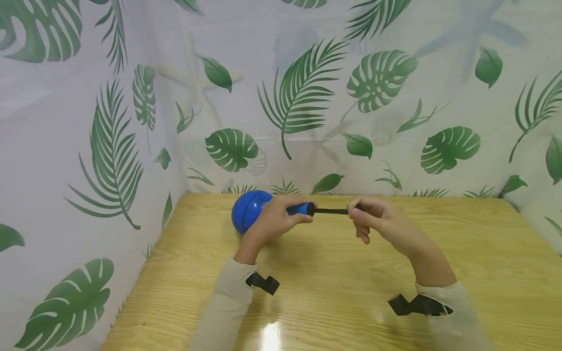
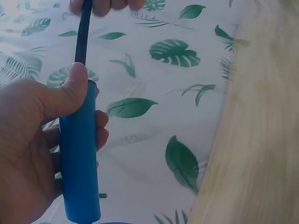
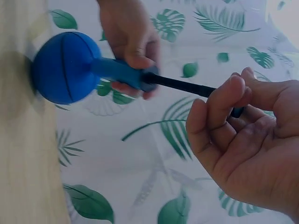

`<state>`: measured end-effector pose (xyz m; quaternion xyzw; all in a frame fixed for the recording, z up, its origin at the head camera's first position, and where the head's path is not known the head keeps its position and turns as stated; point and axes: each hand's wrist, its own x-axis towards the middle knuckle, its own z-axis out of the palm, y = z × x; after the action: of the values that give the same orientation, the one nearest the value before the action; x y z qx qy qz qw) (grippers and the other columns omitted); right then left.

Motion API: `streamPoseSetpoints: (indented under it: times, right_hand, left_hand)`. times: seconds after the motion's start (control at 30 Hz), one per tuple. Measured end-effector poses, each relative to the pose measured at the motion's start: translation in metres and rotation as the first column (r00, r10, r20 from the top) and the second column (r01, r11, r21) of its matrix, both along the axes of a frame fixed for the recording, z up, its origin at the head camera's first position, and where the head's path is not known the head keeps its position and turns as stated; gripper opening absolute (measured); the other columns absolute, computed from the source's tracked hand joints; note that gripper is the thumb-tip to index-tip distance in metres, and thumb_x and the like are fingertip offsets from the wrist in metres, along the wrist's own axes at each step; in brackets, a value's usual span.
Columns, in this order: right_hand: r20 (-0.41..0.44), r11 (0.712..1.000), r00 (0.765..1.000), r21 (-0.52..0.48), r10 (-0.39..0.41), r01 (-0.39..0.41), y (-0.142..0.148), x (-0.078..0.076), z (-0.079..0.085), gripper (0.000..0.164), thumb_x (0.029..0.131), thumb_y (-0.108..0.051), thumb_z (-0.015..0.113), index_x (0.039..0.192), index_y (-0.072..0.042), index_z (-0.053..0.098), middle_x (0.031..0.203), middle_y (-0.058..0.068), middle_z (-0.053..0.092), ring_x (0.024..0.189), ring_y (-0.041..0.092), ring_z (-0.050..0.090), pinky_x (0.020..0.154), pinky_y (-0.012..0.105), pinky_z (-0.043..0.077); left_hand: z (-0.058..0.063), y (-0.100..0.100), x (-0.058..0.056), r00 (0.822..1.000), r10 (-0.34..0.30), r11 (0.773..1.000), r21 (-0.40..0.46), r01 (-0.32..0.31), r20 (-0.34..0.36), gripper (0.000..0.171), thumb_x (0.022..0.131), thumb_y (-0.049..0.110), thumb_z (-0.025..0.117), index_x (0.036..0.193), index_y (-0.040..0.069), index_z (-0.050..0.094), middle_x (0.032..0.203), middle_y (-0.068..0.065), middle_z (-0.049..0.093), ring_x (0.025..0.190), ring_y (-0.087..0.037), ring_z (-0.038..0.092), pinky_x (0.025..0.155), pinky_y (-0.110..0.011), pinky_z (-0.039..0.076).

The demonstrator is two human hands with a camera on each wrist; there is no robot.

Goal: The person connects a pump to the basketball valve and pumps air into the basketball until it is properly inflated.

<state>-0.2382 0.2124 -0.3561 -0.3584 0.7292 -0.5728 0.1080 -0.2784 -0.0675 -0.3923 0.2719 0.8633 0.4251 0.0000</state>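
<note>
A blue hand pump [image 2: 80,154] lies across between the two hands, its black rod [image 1: 331,211] drawn out of the barrel. My left hand [image 1: 276,214] grips the blue barrel, thumb along its end near the rod. At the rod's far end, my right hand [image 1: 373,219] pinches the black tip between thumb and fingers. A blue ball [image 3: 65,67] with black lines sits on the table behind the left hand. In the right wrist view the pump's other end meets the ball; whether a needle is inside it is hidden.
The wooden table [image 1: 333,292] reaches back to a white wall covering [image 1: 307,170] printed with green leaves, which also runs along the left side. A black wrist camera [image 1: 263,282] is strapped on the left sleeve, another camera [image 1: 417,305] on the right.
</note>
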Motion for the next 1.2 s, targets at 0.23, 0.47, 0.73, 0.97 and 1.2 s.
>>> streamPoseSetpoints:
  times: [0.23,0.47,0.73,0.97,1.2]
  right_hand:
    - [-0.037,1.0,0.999,0.006,0.023,-0.022,0.01,0.003,0.009,0.016,0.108,-0.002,0.044,0.1,-0.007,0.057,0.073,0.006,0.045,0.057,0.024,0.048,0.057,0.035,0.052]
    - [-0.049,0.999,0.998,-0.026,0.047,-0.048,0.006,0.0,0.002,0.016,0.108,-0.001,0.044,0.096,-0.004,0.054,0.072,0.008,0.045,0.055,0.027,0.049,0.057,0.035,0.053]
    - [0.009,0.999,1.0,0.031,0.008,-0.008,-0.01,-0.009,-0.018,0.014,0.108,-0.009,0.047,0.099,-0.005,0.056,0.073,0.005,0.049,0.057,0.025,0.055,0.061,0.035,0.054]
    - [0.097,0.999,0.995,0.034,-0.019,0.016,-0.027,-0.01,-0.031,0.017,0.109,-0.013,0.048,0.1,0.0,0.054,0.078,0.004,0.048,0.062,0.017,0.054,0.061,0.035,0.055]
    - [0.114,0.998,0.992,0.045,-0.047,0.042,-0.032,-0.009,-0.032,0.02,0.108,-0.014,0.05,0.1,0.003,0.054,0.079,0.005,0.05,0.062,0.016,0.053,0.06,0.033,0.055]
  left_hand:
    - [0.004,-0.005,0.0,1.0,0.001,1.0,-0.004,-0.001,0.008,0.042,0.093,0.027,0.077,0.133,0.02,0.069,0.134,-0.002,0.068,0.122,-0.024,0.064,0.099,-0.045,0.054]
    - [-0.001,0.005,0.001,0.998,-0.032,0.999,-0.039,0.03,-0.052,0.035,0.094,0.028,0.075,0.128,0.022,0.071,0.132,0.0,0.069,0.12,-0.02,0.064,0.099,-0.04,0.054]
    - [-0.006,0.023,0.005,0.993,-0.058,0.997,-0.065,0.051,-0.105,0.035,0.094,0.026,0.075,0.128,0.017,0.071,0.125,-0.004,0.071,0.111,-0.021,0.067,0.092,-0.035,0.056]
    - [-0.01,0.032,0.008,0.987,-0.093,0.994,-0.068,0.085,-0.13,0.038,0.094,0.024,0.075,0.131,0.014,0.07,0.118,-0.004,0.072,0.097,-0.016,0.066,0.082,-0.026,0.052]
    - [-0.008,0.028,0.009,0.99,-0.104,0.992,-0.076,0.097,-0.095,0.042,0.095,0.025,0.074,0.135,0.016,0.067,0.126,-0.003,0.07,0.11,-0.017,0.066,0.09,-0.03,0.053]
